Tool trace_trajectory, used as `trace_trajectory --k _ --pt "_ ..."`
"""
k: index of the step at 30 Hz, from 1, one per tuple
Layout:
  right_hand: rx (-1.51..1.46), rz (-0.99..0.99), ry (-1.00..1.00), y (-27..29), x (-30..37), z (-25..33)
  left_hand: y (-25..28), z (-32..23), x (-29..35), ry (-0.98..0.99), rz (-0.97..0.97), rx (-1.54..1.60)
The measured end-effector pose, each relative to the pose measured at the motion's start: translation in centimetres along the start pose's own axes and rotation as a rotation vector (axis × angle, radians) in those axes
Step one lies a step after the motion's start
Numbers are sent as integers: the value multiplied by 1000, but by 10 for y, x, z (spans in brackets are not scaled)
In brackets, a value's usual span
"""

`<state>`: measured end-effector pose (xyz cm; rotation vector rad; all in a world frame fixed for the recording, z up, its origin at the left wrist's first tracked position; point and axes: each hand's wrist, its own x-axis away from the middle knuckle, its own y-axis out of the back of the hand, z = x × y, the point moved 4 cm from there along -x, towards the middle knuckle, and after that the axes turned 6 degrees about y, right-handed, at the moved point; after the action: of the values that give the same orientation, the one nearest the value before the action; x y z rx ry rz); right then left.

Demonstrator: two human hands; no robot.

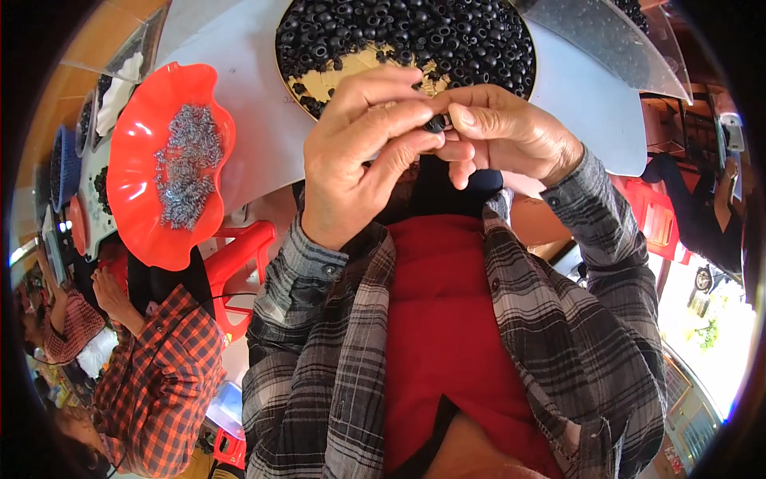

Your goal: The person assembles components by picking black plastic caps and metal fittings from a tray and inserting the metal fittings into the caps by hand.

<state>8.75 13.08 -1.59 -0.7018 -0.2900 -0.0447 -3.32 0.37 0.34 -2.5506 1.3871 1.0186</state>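
Observation:
My left hand (351, 152) and my right hand (511, 132) meet in front of my chest, near the edge of a round tray. Between their fingertips is a small black plastic piece (436, 124). The left thumb and fingers pinch it, and the right thumb and fingers close on its right side. A small pale bit shows beside it at the right fingertips, too small to name. Just beyond the hands, the round gold-coloured tray (351, 80) holds a heap of small round black plastic parts (415, 36) with holes. Part of the heap is hidden by my fingers.
A wavy-rimmed red dish (136, 152) of small metal springs (191, 164) stands at the left of the white table (247, 96). A clear plastic sheet (606, 40) rises at the far right. A red stool (243, 263) and a person in an orange checked shirt (167, 367) are at left.

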Motion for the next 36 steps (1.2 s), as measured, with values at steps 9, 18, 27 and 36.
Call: trace_trajectory --k 9,18,27,36 --pt "54 -85 139 -6 11 6 -12 -7 -5 -46 56 18" --pt "982 -472 554 -3 66 108 5 -7 4 120 21 -98" --pt "1844 -1006 979 62 115 215 36 -2 22 325 -150 42" --pt "1881 -180 771 7 23 73 35 7 33 397 -119 109"
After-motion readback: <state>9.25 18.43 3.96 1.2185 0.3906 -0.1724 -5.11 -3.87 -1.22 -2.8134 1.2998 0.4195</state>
